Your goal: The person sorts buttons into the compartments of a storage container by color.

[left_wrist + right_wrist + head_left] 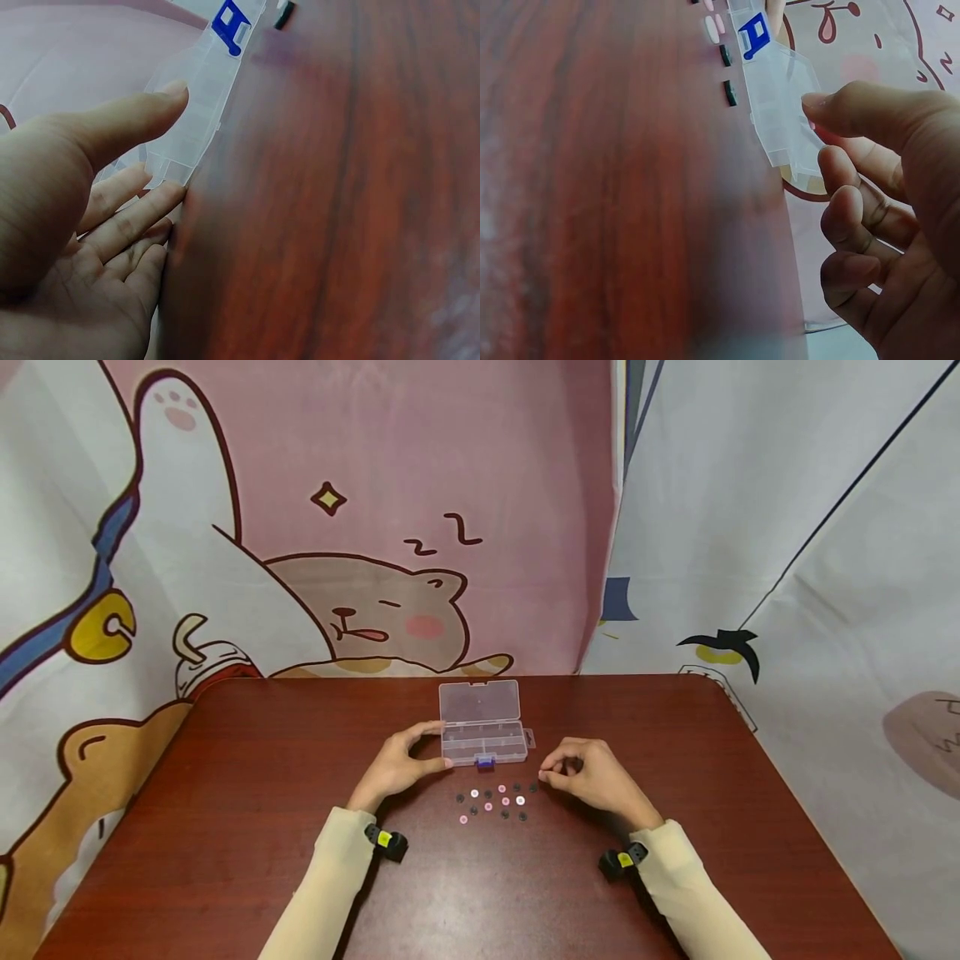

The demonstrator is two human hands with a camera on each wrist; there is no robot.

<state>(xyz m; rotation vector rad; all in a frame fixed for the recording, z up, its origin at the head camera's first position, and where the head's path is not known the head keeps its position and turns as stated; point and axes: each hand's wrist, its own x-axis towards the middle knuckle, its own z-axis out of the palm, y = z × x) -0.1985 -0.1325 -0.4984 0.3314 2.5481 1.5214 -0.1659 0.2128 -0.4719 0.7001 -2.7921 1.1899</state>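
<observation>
A clear plastic compartment box (486,748) with a blue latch (485,763) stands on the table, its lid (478,702) raised at the back. My left hand (401,764) holds the box at its left end, thumb by the front corner and fingers farther back. In the left wrist view, the fingertips (174,193) touch the box's end. To the right of the box, my right hand (588,772) pinches a small pink button (813,126) between thumb and forefinger, mostly hidden by the fingertips. Loose black, white and pink buttons (488,807) lie in front of the box.
The brown wooden table (270,827) ends just behind the box. A printed cloth (525,510) with cartoon animals hangs beyond that edge. A hanging tab (529,738) sticks out from the box's right side. Each wrist wears a small black camera (622,862).
</observation>
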